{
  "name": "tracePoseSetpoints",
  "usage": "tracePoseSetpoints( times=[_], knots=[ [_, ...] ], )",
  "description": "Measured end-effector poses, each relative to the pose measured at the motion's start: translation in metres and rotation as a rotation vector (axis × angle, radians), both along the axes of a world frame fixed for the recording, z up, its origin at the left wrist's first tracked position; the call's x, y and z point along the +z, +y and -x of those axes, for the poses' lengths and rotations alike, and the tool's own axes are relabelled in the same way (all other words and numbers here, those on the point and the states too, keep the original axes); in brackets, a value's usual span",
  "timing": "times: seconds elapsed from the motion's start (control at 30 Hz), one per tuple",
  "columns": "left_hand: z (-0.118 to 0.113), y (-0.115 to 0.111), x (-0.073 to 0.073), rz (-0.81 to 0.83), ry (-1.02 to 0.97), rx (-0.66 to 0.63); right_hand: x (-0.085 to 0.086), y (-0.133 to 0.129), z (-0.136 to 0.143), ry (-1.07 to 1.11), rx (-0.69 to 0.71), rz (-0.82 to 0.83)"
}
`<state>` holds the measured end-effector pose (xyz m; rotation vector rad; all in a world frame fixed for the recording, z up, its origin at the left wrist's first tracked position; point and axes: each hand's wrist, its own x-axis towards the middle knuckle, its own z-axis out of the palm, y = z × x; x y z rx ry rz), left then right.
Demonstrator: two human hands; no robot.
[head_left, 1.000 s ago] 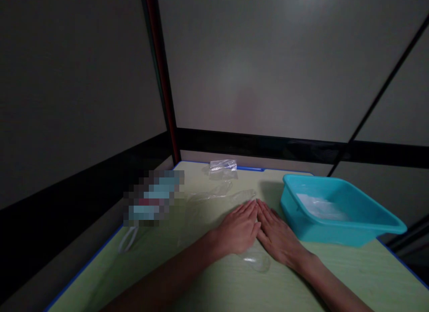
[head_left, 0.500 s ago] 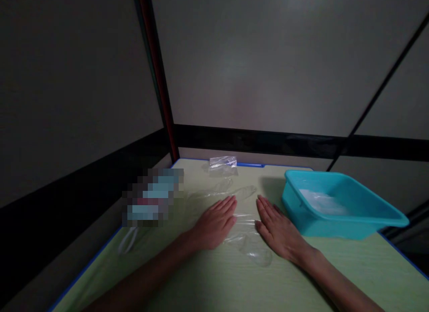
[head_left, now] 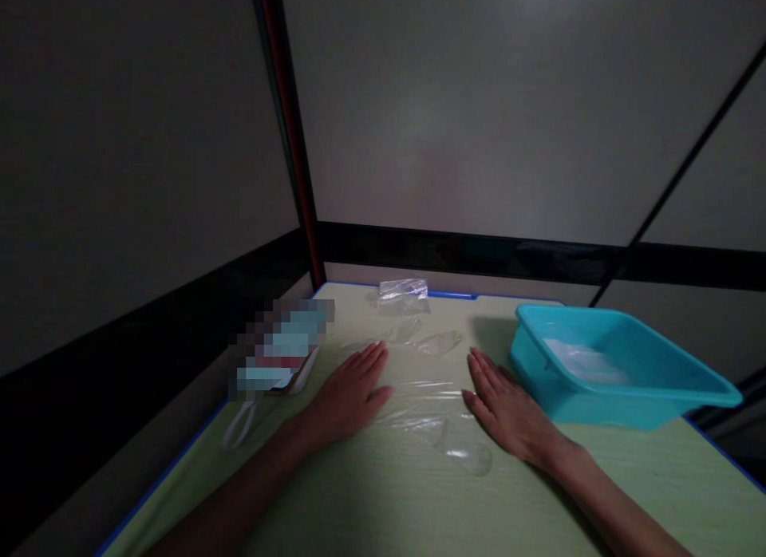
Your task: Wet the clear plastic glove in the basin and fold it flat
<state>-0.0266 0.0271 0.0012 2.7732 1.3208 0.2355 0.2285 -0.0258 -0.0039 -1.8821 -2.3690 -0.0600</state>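
A thin, see-through plastic bag (head_left: 428, 393) lies spread on the pale green table (head_left: 371, 509), creased across its middle, with strap-like ends at the far side and a rounded loop near the front. My left hand (head_left: 350, 393) rests flat at the left side of the bag, fingers stretched out and thumb apart. At the bag's right side my right hand (head_left: 503, 409) also lies flat, its fingers pointing away from me. Neither hand grips anything. Whether the palms press on the film or on the tabletop is hidden.
A turquoise plastic basin (head_left: 598, 405) with white film inside stands right of my right hand. A small clear packet (head_left: 404, 296) lies at the far edge by a blue strip (head_left: 452, 295). On the left sits a partly blurred object (head_left: 284, 349) with a white strap (head_left: 239, 425). Walls enclose the table behind and left.
My left hand has slid left across the film, widening the space between my hands and showing more of the bag. My right hand stays beside the basin. The view has shifted slightly.
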Motion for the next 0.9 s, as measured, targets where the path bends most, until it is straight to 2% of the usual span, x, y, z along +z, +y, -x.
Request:
tracePoseSetpoints(
  times=[0.23,0.4,0.9],
  knots=[
    [0.002,-0.004,0.01,0.037,0.014,0.011,0.01,-0.001,0.009,0.033,-0.009,-0.034],
    [0.007,-0.007,0.014,0.053,0.035,0.014,0.007,0.002,0.019,0.038,0.025,-0.022],
    [0.011,-0.004,0.002,-0.029,0.035,-0.008,-0.007,0.004,0.015,0.032,0.038,-0.067]
  ],
)
